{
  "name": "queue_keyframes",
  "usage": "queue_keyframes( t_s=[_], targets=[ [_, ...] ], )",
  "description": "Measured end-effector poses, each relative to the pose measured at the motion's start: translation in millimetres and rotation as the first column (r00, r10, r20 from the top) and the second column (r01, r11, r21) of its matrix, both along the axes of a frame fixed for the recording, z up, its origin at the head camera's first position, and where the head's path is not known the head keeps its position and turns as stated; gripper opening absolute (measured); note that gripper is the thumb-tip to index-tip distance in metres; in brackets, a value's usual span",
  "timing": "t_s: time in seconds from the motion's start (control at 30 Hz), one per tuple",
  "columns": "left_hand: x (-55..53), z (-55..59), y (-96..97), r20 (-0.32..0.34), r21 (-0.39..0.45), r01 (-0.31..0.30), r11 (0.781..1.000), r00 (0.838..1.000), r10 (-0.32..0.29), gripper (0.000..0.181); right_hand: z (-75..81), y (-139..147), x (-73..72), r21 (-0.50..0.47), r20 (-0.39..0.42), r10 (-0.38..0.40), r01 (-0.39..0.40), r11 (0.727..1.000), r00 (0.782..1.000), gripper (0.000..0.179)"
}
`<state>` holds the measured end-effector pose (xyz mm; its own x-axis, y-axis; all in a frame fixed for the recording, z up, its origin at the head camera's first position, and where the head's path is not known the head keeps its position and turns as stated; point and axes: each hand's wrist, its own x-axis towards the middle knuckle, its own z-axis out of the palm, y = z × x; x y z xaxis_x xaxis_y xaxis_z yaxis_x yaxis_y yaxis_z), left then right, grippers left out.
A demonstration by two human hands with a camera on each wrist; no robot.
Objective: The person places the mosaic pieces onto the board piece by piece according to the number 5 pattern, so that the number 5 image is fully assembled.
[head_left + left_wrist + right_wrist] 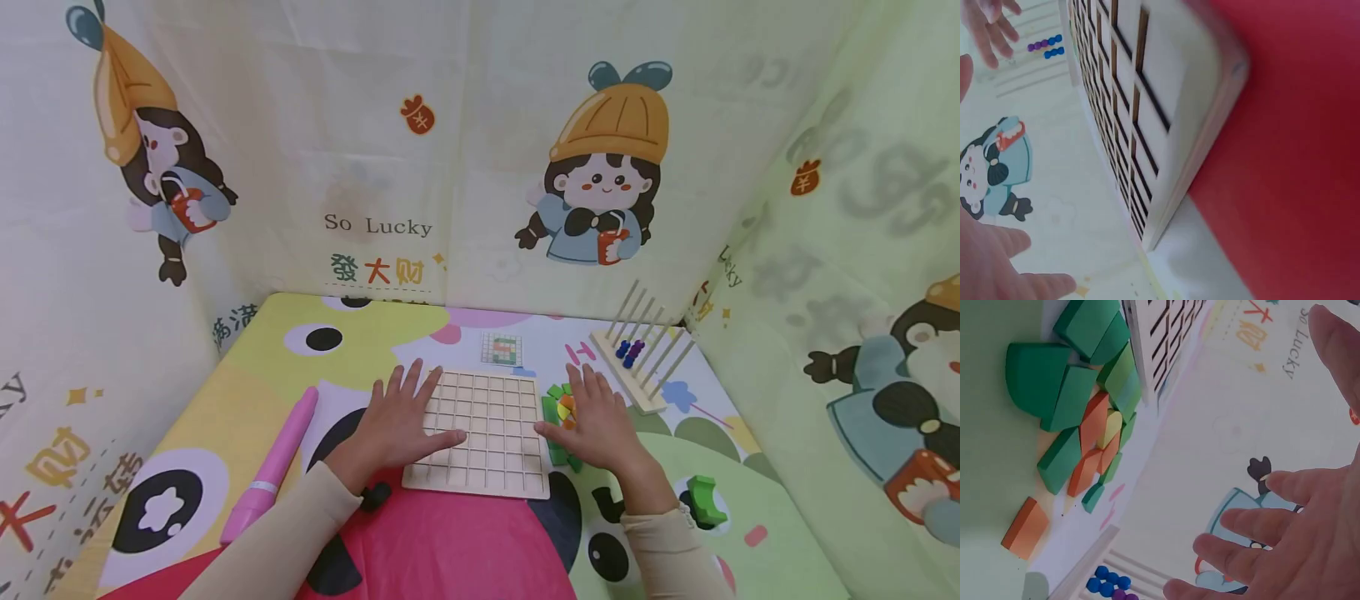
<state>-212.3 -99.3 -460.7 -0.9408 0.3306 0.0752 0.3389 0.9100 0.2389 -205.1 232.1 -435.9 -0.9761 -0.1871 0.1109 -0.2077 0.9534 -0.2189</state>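
Note:
A pale wooden grid board point(487, 433) with raised square cells lies in the middle of the table. My left hand point(401, 421), fingers spread, hovers over the board's left side and holds nothing. On the other side, my right hand point(596, 417) is also spread and empty, above a cluster of small painted blocks. In the right wrist view these are green blocks point(1038, 378), orange blocks point(1092, 422) and a yellow block point(1109, 428), lying loose beside the board. A small printed pattern card point(502, 349) lies just beyond the board's far edge.
A wooden peg rack point(637, 379) with blue and purple beads point(630, 352) on its rods stands at the back right. One green arch-shaped block point(705, 500) sits apart at the right. A pink pen-like stick point(273, 467) lies at the left. Printed cloth walls point(480, 167) surround the table.

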Motion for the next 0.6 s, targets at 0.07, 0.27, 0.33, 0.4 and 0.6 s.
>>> queue_keyframes(
  t_s=[0.07, 0.27, 0.33, 0.4, 0.6],
  targets=[
    [4.6, -1.6, -1.8, 0.007, 0.021, 0.003, 1.0, 1.0, -0.003, 0.114, 0.4, 3, -1.2, -0.019, 0.01, 0.009, -0.009, 1.0, 1.0, 0.113],
    [18.0, -9.7, -7.1, 0.012, 0.033, -0.013, 0.999, 1.0, 0.013, 0.118, 0.5, 15, -2.0, -0.093, 0.071, 0.027, -0.02, 0.995, 0.997, 0.098],
    [21.7, -12.2, -8.0, 0.024, 0.041, -0.019, 0.999, 1.0, 0.018, 0.12, -0.3, 20, -1.2, -0.107, 0.095, 0.023, -0.012, 0.994, 0.995, 0.091],
    [25.5, -14.7, -7.7, 0.043, 0.061, -0.026, 0.998, 0.999, 0.024, 0.121, -1.8, 25, 0.2, -0.103, 0.121, 0.017, -0.005, 0.995, 0.993, 0.082],
    [35.4, -20.4, -7.0, 0.076, 0.06, -0.059, 0.996, 0.996, 0.054, 0.119, -6.6, 39, 3.8, -0.048, 0.188, 0.003, 0.006, 0.999, 0.982, 0.052]
  ],
)
